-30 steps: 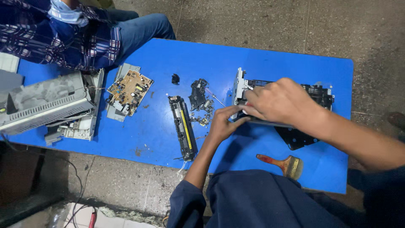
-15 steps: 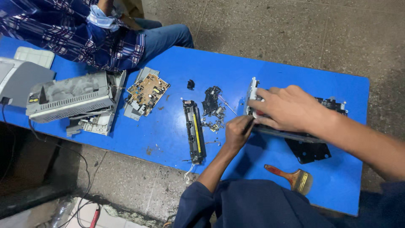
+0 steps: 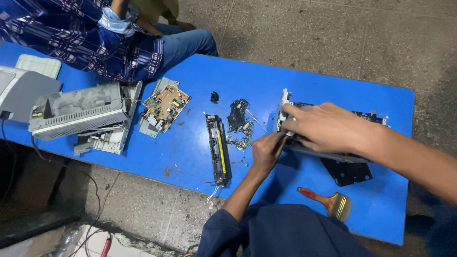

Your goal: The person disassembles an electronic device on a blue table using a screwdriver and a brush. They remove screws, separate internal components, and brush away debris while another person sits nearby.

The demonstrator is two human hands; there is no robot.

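Nearest, a paintbrush [image 3: 328, 202] with a red handle lies on the blue table [image 3: 190, 157] by the person's lap, untouched. Just beyond it, the left hand [image 3: 266, 152] is closed around a thin tool, probably a screwdriver [image 3: 282, 138], whose tip points up and right into the near left corner of the printer frame [image 3: 333, 152]. The right hand [image 3: 328, 127] lies flat over the top of that frame, fingers spread toward its left end, pressing it down rather than gripping anything I can make out. The frame's long axis runs left to right across the table, so its left end meets the tool and the rest stretches away under the right forearm; the left hand is the nearer to the worked corner. A black plate [image 3: 347, 172] sits under the frame's near edge. Left of the hands lie a fuser bar [image 3: 219, 150], long axis near to far, loose black parts [image 3: 238, 119], a circuit board [image 3: 166, 107] and a grey printer body [image 3: 81, 114]. Farthest, another person in a checked shirt [image 3: 81, 38] sits behind the table.
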